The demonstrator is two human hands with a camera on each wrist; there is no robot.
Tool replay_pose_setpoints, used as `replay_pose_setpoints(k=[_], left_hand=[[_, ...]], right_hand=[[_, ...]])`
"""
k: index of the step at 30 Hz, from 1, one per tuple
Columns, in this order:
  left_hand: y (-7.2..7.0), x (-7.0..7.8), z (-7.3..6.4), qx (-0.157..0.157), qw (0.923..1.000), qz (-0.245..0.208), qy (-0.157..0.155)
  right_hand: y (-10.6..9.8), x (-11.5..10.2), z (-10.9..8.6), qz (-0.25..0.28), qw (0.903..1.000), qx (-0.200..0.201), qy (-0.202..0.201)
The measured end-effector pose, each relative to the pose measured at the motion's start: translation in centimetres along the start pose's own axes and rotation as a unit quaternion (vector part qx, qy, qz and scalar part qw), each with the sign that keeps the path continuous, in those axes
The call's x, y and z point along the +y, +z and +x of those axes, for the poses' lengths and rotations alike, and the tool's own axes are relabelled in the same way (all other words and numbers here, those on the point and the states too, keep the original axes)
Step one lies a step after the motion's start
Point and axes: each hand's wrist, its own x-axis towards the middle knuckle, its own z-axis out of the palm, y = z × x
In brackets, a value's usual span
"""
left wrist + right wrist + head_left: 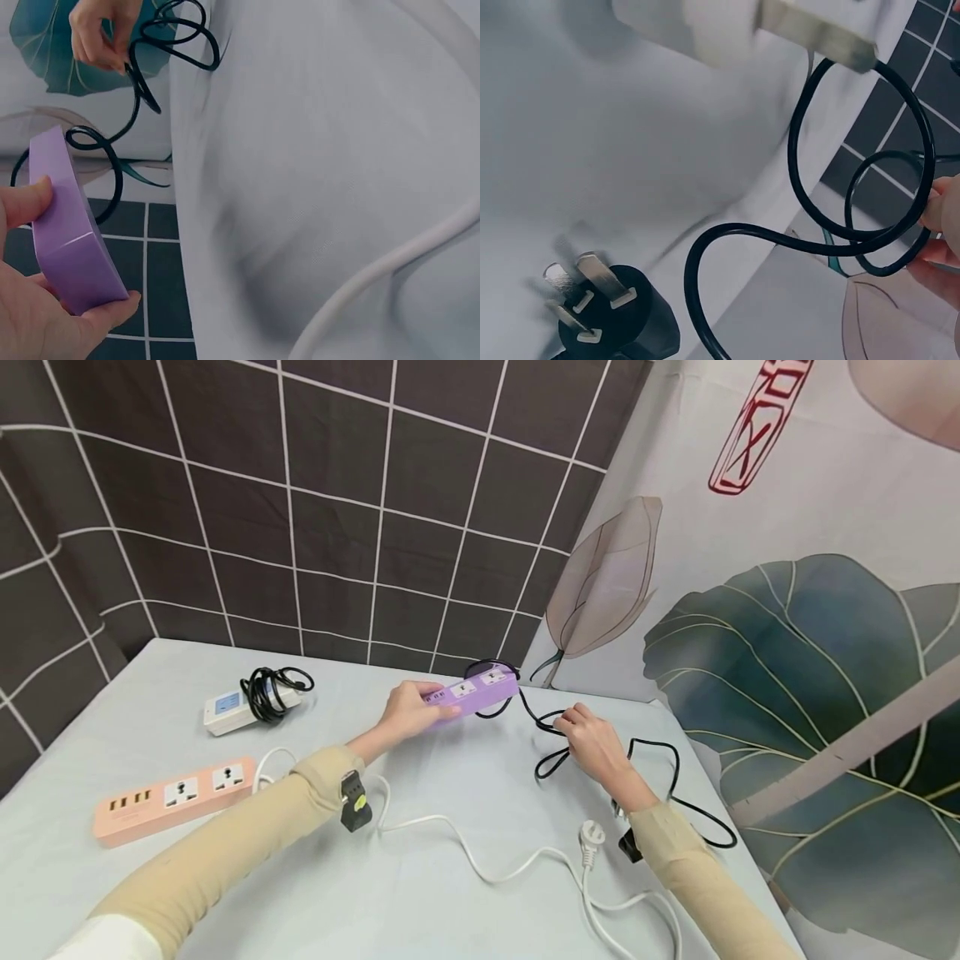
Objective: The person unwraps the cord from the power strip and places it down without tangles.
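Three power strips (480, 695) (168, 810) (227, 713) — and two plugs (592, 837) (619, 319).

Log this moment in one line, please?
left hand: holds purple power strip | right hand: holds black cord | peach strip: on table

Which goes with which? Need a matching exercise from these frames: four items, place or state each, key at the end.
Items
1. purple strip
2. peach strip
3. white strip
4. white plug

Places and states
A. lies beside the right sleeve
B. has a black coil wound round it
C. lies beside the left sleeve
D. gripped by the left hand

Pairs: 1-D, 2-C, 3-B, 4-A
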Motion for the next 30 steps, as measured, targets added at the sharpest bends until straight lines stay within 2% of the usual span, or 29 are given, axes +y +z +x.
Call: replay_pose_setpoints(k=[7, 13, 17, 20, 25, 27, 30], left_hand=[[0.2, 0.7, -0.4, -0.024, 0.9993, -0.011, 0.024], [0.0, 0.5, -0.4, -0.049, 0.9982, -0.006, 0.033], [-0.4, 0.3, -0.2, -0.067, 0.9965, 0.018, 0.047], [-0.7, 0.3, 0.1, -0.08, 0.9936, 0.043, 0.067], [-1.2, 0.3, 0.4, -0.105, 0.9834, 0.097, 0.111], [-1.3, 0.3, 0.4, -0.113, 0.9798, 0.114, 0.119], [-1.5, 0.1, 0.5, -0.12, 0.9777, 0.13, 0.113]], right_hand=[[0.3, 0.6, 0.2, 0.002, 0.9995, 0.008, 0.03], [0.4, 1.1, 0.2, 0.003, 0.9982, -0.002, 0.059], [0.3, 1.8, 0.0, 0.009, 0.9966, -0.002, 0.082], [0.1, 2.3, 0.0, 0.007, 0.9951, 0.017, 0.097], [-0.4, 3.0, 0.0, 0.0, 0.9917, 0.048, 0.119], [-0.7, 3.3, 0.0, -0.002, 0.9904, 0.053, 0.127], [-1.0, 3.8, -0.1, -0.007, 0.9893, 0.055, 0.135]])
